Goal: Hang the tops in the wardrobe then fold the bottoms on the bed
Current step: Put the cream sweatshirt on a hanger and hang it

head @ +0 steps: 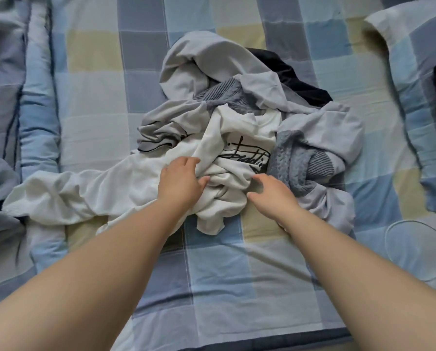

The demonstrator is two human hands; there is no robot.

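Checked bed [212, 274] under clothes heap [250, 110], both hands [180, 182] on white top [136, 178]

The middle of the bed [237, 274] is taken up by a heap of clothes [237, 117]. Bare sheet is left in front of the heap and beyond it. The left side is bounded by a rolled quilt [34, 97], the right by a pillow [419, 97].

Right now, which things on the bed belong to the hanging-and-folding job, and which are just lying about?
Job:
white printed top, under both hands: left, right
blue-grey knit
light grey garment
dark navy garment

Lying about:
checked bedsheet
pillow
rolled quilt
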